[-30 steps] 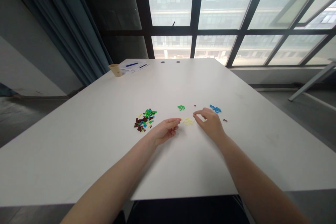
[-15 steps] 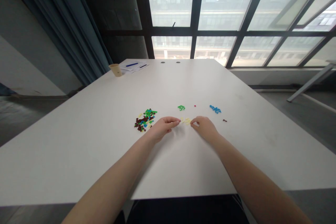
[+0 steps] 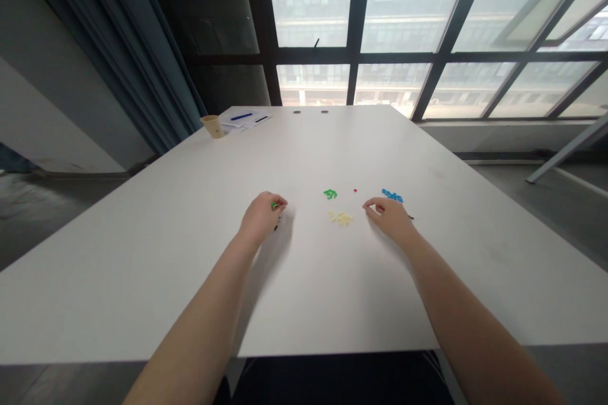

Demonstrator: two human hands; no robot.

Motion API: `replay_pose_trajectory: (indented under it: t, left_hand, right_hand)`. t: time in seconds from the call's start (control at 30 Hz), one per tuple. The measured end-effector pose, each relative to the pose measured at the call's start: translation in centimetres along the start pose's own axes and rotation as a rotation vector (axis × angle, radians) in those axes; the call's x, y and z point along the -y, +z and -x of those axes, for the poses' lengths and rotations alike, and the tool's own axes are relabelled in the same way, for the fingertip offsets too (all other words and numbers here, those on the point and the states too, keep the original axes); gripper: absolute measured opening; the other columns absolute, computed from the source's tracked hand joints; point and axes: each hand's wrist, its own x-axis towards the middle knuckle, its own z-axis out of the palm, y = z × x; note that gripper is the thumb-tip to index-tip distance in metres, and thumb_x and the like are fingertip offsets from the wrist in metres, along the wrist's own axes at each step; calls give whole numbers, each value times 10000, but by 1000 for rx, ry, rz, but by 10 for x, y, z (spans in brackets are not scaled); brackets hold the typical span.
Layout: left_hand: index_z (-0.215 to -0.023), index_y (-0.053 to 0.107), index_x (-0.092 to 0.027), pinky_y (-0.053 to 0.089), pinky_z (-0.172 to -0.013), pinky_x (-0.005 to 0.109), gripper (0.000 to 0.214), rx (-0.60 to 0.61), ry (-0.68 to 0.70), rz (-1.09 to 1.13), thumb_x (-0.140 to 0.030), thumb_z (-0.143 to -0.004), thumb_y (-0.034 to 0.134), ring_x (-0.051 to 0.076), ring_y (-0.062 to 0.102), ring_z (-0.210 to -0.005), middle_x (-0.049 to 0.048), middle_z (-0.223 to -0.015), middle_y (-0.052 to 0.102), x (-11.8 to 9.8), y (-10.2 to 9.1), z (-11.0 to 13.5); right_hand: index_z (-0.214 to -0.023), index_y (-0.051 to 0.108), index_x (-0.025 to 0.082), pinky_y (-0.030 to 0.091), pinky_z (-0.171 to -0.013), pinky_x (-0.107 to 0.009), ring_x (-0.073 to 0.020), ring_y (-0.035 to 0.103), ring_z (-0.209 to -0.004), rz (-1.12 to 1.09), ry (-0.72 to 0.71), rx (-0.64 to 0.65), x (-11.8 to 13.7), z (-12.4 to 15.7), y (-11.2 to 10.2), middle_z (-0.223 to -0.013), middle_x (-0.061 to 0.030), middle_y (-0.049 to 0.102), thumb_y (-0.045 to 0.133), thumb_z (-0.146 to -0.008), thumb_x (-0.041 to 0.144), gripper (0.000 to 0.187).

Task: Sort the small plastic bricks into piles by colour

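Head view: left hand cups a green brick at its fingertips, grip nearly shut, hold unclear; right hand open.

the forearms are bare and slim, the left forearm and right forearm both tapering smoothly to narrow wrists. no sleeve cuff shows on either. the left hand is blurred, its fingers hard to make out; the right hand is sharper, with slender fingers. below the worktop's near edge is dark clothing, with a thin pale line down its right side.
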Motion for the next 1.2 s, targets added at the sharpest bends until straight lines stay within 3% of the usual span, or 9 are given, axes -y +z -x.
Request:
replay_pose_trajectory:
  t: [0.17, 0.37, 0.57, 0.8, 0.9, 1.03, 1.2]
  left_hand:
    - [-819, 670, -179, 405, -601, 247, 219, 294, -87, -307, -167, -632, 557, 183, 585, -721, 56, -821, 662, 20, -9, -4]
    - [-829, 664, -206, 416, -628, 224, 254, 385, -79, -408, -156, -596, 574, 175, 595, -776, 31, -896, 667, 14, -7, -1]
    - [-764, 664, -191, 415, -625, 235, 206, 336, -16, -381, -137, -597, 555, 176, 588, -740, 40, -830, 662, 16, -5, -1]
    - [-717, 626, -176, 423, -682, 255, 240, 128, 258, -149, -75, -671, 413, 156, 559, -743, 43, -785, 617, 3, 2, -2]
    - [-752, 625, -177, 427, -733, 262, 260, 110, 324, -122, -69, -691, 397, 151, 558, -781, 44, -826, 607, 0, 6, -2]
    - [-829, 648, -196, 419, -790, 278, 257, 127, 265, -225, -99, -714, 440, 171, 558, -865, 53, -927, 605, 9, 10, -5]
    - [-978, 649, -220, 415, -761, 332, 294, -2, 163, -395, -194, -794, 421, 239, 513, -949, 82, -999, 598, 23, 16, -12]
  right_hand:
    - [-724, 647, 182, 264, -516, -229, -103, 369, -480, 16, 50, -7, -5, -1, -7, -495, 37, 403, 455, -673, 269, 217]
    - [-715, 642, 183, 245, -499, -227, -97, 339, -462, 0, 22, 35, -3, -1, 0, -488, 43, 375, 450, -675, 265, 213]
    - [-716, 640, 181, 240, -493, -223, -96, 333, -461, -6, 21, 40, -3, -1, -1, -483, 46, 365, 454, -676, 258, 206]
    - [-724, 634, 178, 245, -499, -221, -97, 345, -465, -24, 11, 37, 3, 2, -2, -480, 49, 364, 447, -681, 252, 206]
    - [-731, 634, 178, 250, -503, -220, -97, 348, -468, -31, -12, 41, 5, 4, -2, -479, 48, 367, 442, -683, 247, 209]
    - [-737, 636, 178, 252, -504, -221, -99, 358, -473, -24, -21, 60, 8, 5, -2, -489, 43, 381, 439, -684, 244, 214]
    - [-739, 638, 174, 252, -506, -222, -101, 358, -476, -15, -21, 67, 9, 6, -3, -487, 41, 384, 435, -689, 248, 222]
